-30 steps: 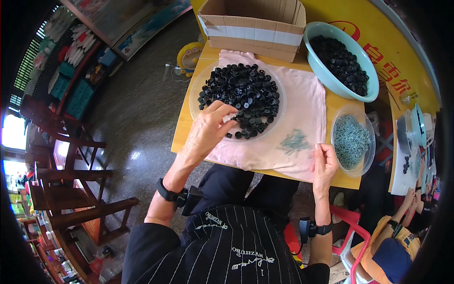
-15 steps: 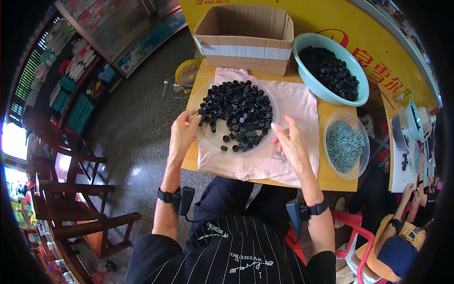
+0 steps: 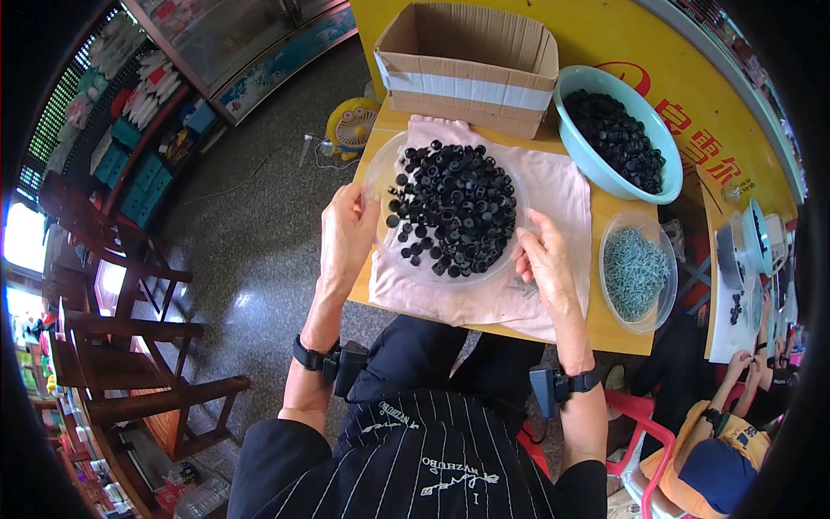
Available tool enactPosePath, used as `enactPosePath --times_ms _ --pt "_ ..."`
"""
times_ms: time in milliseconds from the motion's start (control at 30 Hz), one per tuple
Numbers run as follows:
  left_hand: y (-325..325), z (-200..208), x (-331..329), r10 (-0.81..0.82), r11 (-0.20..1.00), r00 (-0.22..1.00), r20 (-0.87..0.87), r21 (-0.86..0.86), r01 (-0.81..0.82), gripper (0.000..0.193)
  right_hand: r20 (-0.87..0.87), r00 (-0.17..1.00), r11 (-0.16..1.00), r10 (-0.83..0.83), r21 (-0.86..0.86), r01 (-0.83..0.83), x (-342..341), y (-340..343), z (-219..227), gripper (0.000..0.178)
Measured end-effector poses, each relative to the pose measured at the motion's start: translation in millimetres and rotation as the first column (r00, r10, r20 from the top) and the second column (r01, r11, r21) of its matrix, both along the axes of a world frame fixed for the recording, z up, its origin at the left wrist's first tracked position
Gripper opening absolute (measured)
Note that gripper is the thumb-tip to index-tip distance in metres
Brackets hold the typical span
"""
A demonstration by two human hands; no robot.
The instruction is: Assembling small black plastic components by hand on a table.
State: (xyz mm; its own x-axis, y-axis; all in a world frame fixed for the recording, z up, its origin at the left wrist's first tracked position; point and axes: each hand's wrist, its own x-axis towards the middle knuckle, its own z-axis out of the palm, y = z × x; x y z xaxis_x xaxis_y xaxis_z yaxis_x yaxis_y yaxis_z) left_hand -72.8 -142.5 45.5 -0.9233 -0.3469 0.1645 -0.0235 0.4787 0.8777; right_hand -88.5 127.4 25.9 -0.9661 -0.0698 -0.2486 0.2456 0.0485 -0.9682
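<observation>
A shallow round clear plastic tray (image 3: 393, 159) is in front of me, with a heap of small black plastic caps (image 3: 462, 195) in it. My left hand (image 3: 347, 232) pinches its left rim between thumb and curled fingers. On the opposite side my right hand (image 3: 546, 258) grips the right rim, thumb toward the caps and fingers bent beneath. Under the tray lies a pink cloth (image 3: 566, 195) spread over the wooden table (image 3: 627, 336). Several loose screws (image 3: 525, 288) rest on the cloth beside my right hand.
An open cardboard box (image 3: 471, 91) stands at the back. To its right a pale blue basin (image 3: 571, 143) holds more black caps. A clear tub of silver screws (image 3: 637, 272) sits at the right. A yellow fan (image 3: 354, 125) is at the far left; co-workers sit at another table, lower right.
The caps have shifted and spread differently inside the tray. My left hand has closed more firmly on the rim, and my right fingers have curled in. The whole view has shifted slightly.
</observation>
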Motion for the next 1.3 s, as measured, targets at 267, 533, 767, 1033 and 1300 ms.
enactPosePath --times_ms 267,533,767,1033,1300 --pt "-7.7 -6.7 -2.8 -0.085 0.995 0.988 0.127 0.064 0.078 0.027 -0.062 0.998 1.0 -0.004 0.001 0.004 9.2 0.4 7.0 0.04" --pt "-10.3 -23.7 -8.9 -0.127 0.981 0.99 0.068 0.158 0.114 0.031 -0.134 0.99 0.997 -0.039 0.054 0.046 24.5 -3.8 13.5 0.037" --pt "-12.3 -27.2 -13.0 -0.059 0.987 0.998 0.022 -0.146 0.062 0.035 -0.078 0.997 0.964 -0.003 0.265 0.024 27.5 -2.2 15.3 0.043" --pt "20.9 34.1 28.3 -0.433 0.709 0.869 0.24 -0.505 0.492 0.031 -0.435 0.775 0.604 0.459 0.792 0.087 24.9 -7.9 54.0 0.017" --pt "40.9 18.8 21.3 -0.374 0.641 0.829 0.416 -0.53 0.555 0.046 -0.159 0.639 0.227 0.753 0.974 -0.025 13.4 -28.5 45.0 0.035"
